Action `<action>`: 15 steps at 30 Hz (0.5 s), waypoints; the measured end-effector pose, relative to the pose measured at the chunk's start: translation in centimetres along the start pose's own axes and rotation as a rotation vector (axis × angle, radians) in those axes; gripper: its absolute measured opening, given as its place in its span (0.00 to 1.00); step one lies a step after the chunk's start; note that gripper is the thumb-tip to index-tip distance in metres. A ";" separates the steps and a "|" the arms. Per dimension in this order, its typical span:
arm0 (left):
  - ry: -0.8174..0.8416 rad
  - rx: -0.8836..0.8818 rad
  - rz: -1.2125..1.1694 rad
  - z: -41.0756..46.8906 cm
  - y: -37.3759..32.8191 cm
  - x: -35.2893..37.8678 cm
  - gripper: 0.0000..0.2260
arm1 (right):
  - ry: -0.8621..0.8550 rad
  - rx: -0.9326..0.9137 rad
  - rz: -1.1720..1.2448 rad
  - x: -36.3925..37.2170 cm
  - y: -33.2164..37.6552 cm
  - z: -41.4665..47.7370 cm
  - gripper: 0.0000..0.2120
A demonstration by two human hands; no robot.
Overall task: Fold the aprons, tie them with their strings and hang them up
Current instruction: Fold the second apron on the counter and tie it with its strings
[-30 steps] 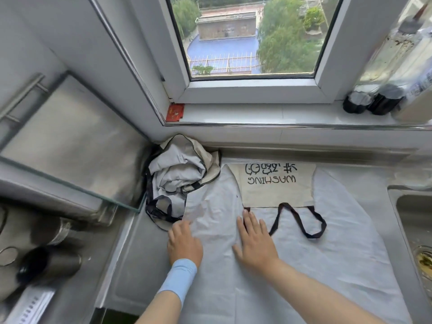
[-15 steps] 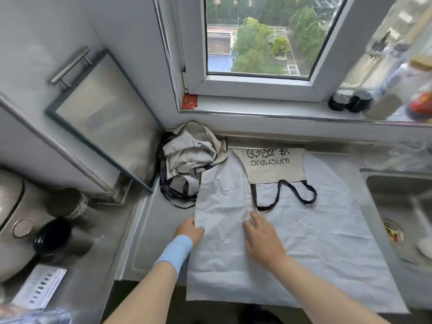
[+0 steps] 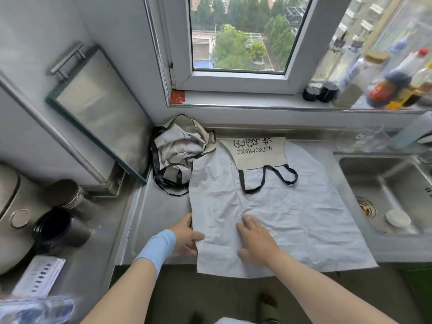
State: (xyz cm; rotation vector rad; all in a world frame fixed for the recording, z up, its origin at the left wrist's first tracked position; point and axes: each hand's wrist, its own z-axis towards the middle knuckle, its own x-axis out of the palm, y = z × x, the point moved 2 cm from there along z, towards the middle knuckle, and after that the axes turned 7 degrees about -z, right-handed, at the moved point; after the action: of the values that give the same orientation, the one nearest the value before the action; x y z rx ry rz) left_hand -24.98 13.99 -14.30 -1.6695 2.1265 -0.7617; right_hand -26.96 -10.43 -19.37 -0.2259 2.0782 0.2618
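A pale grey apron (image 3: 292,213) lies spread flat on the steel counter, its left side folded over toward the middle. Its beige bib (image 3: 257,152) with black lettering points to the window, and a black neck strap (image 3: 268,178) loops over the cloth. My left hand (image 3: 187,237) grips the folded left edge near the counter's front, thumb on top. My right hand (image 3: 257,240) presses flat on the cloth beside it, fingers spread. A second apron (image 3: 180,150), crumpled with black strings, sits in the back left corner.
A steel sink (image 3: 385,183) lies to the right with a white lid by its drain. Bottles (image 3: 385,83) line the window sill. Dark cups (image 3: 58,228) and a cooker stand on the left. A glass-edged steel panel (image 3: 98,113) leans against the left wall.
Both hands slid toward me along the folded left side of the apron, from near the bib to the front edge. The view pulled back and tilted down.
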 end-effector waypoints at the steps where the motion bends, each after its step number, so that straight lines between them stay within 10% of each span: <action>1: 0.019 0.025 0.002 -0.1 -0.7 0.7 0.31 | 0.009 -0.029 0.055 -0.5 -0.4 -0.2 0.38; 5: 0.080 0.130 0.001 -0.2 -4.4 5.0 0.35 | -0.132 0.083 0.587 -4.2 -3.2 -0.1 0.13; 9: 0.102 0.250 0.147 0.2 -8.4 12.7 0.34 | -0.108 0.233 1.276 -10.2 -7.9 0.2 0.12; 12: 0.089 0.355 0.387 1.7 -10.1 18.0 0.34 | 0.012 0.266 1.274 -13.5 -11.0 -0.5 0.20; 15: 0.113 0.365 0.584 3.4 -10.6 22.6 0.34 | -0.013 0.351 1.011 -13.1 -15.0 -0.4 0.07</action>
State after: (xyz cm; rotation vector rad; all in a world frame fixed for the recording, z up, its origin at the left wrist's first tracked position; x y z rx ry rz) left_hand -20.55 -10.25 -9.31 -0.7785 2.2099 -0.9842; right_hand -16.80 -24.27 -9.16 1.0551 2.0227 0.4777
